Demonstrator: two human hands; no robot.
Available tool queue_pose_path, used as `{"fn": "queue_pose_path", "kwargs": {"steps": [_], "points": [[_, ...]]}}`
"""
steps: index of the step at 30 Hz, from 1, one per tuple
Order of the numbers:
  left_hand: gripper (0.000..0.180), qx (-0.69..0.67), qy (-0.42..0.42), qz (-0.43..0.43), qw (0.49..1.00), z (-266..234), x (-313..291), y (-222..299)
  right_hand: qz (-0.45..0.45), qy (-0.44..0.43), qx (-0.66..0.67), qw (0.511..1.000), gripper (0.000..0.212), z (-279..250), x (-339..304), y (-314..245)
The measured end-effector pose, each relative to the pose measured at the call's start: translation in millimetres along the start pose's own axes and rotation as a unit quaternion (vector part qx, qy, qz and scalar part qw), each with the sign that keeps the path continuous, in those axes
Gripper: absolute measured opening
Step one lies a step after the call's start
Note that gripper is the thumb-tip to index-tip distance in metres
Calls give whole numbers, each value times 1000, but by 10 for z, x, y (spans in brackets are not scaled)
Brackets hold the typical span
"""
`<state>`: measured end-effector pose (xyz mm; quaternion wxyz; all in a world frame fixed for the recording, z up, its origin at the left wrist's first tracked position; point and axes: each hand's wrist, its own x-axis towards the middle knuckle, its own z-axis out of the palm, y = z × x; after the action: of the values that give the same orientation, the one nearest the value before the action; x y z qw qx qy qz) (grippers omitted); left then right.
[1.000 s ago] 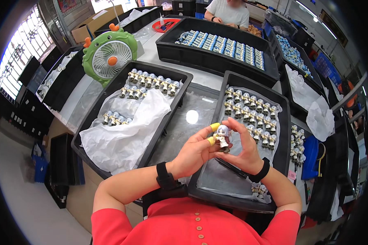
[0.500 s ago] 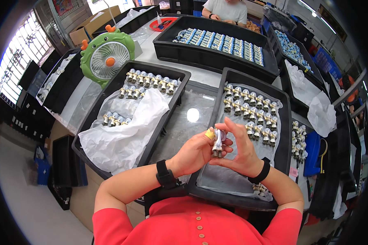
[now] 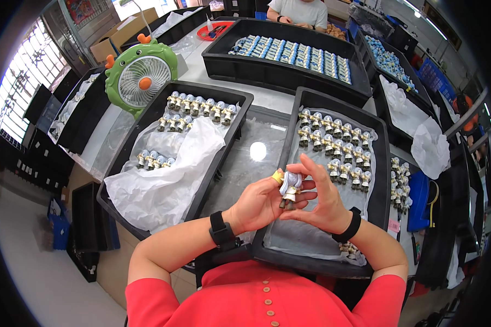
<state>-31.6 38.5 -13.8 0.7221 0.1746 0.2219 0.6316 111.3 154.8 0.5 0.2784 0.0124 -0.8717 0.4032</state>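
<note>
My left hand (image 3: pixel 255 203) is closed on a small figurine (image 3: pixel 291 191) with pale lilac hair, white and gold clothes and dark boots. A yellow cover (image 3: pixel 277 176) sits on the thumb. The figurine stands upright, tilted a little, its feet pointing down. Around its right side curves my right hand (image 3: pixel 328 203), thumb and forefinger spread apart with a gap to the figurine. Both hands hover over the left edge of the right black tray (image 3: pixel 381 210), where similar figurines (image 3: pixel 335 136) lie in rows on a translucent sheet.
The left black tray (image 3: pixel 126 143) holds more figurines and crumpled white paper (image 3: pixel 166 182). A green fan (image 3: pixel 142 76) stands behind it. Farther back, a large black tray (image 3: pixel 278 73) carries blue-and-white pieces, with another person (image 3: pixel 300 11) beyond. A blue pouch (image 3: pixel 418 201) lies at right.
The figurine has turned in my left hand, so more of its lilac hair and white-and-gold clothing shows. My right hand stays nearly in place. The whole view has shifted slightly.
</note>
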Motion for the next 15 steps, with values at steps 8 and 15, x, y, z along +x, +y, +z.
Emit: {"fn": "queue_pose_path", "kwargs": {"steps": [8, 15], "points": [[51, -4, -9, 2, 1000, -24, 16, 17, 8, 12, 9, 1000, 105, 27, -1, 20], [52, 33, -29, 34, 998, -62, 23, -15, -15, 8, -49, 999, 99, -4, 18, 9]]}}
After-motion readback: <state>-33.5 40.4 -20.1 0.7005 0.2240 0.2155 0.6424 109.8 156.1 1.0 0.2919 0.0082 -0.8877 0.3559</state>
